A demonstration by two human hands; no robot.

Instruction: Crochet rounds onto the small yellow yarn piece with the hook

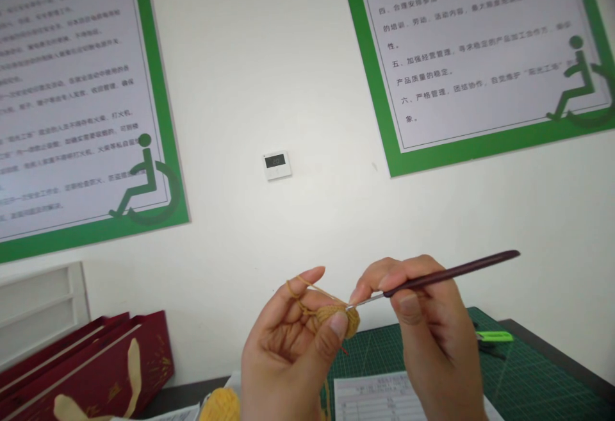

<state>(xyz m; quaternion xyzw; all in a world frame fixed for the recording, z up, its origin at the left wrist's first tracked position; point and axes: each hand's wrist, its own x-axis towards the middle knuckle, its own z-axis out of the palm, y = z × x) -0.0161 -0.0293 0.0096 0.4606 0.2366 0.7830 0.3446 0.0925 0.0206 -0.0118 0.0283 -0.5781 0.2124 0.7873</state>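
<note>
My left hand [293, 338] pinches a small tan crocheted piece [353, 323] between thumb and fingers. A strand of tan yarn [319, 288] loops over its raised index finger and runs down to the piece. My right hand [427, 318] grips a crochet hook [451, 273] with a dark handle. The hook's metal tip meets the crocheted piece close to my left thumb; whether it passes through a stitch is too small to tell. A short red thread hangs just below the piece. Under my left hand, part of a yellow yarn ball [220, 405] shows.
A green cutting mat [528, 366] covers the table, with a printed sheet [375, 395] below my hands. A bright green cutter [494, 336] lies to the right. Dark red gift bags [110, 370] stand at left. Two green-framed posters and a thermostat [277, 165] are on the wall.
</note>
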